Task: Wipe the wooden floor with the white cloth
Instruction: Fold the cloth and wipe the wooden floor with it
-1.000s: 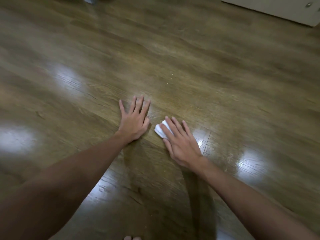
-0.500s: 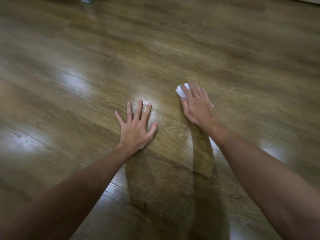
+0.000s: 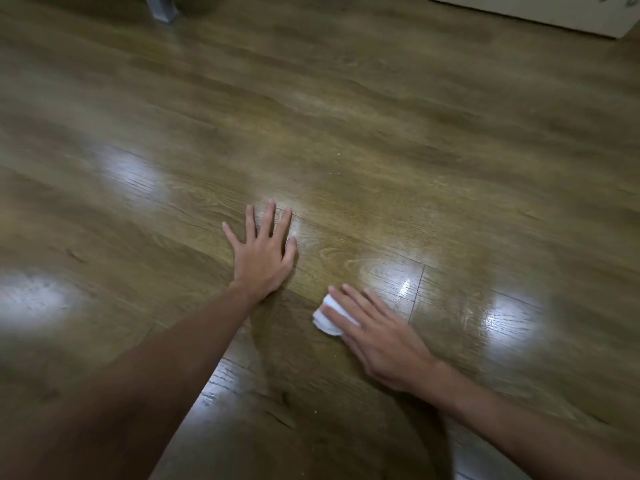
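Note:
A brown wooden floor with glossy light patches fills the view. My left hand lies flat on it, fingers spread, palm down. To its lower right, my right hand presses a small folded white cloth onto the boards with straight fingers. Most of the cloth is hidden under the fingers; only its left end shows.
A white cabinet base stands at the far right top. A grey furniture leg stands at the top left. A few pale crumbs lie on the boards beyond the hands.
My right hand has drawn the cloth back toward me, from beyond the left hand's fingertips to a spot nearer than the left hand. The left hand stays planted.

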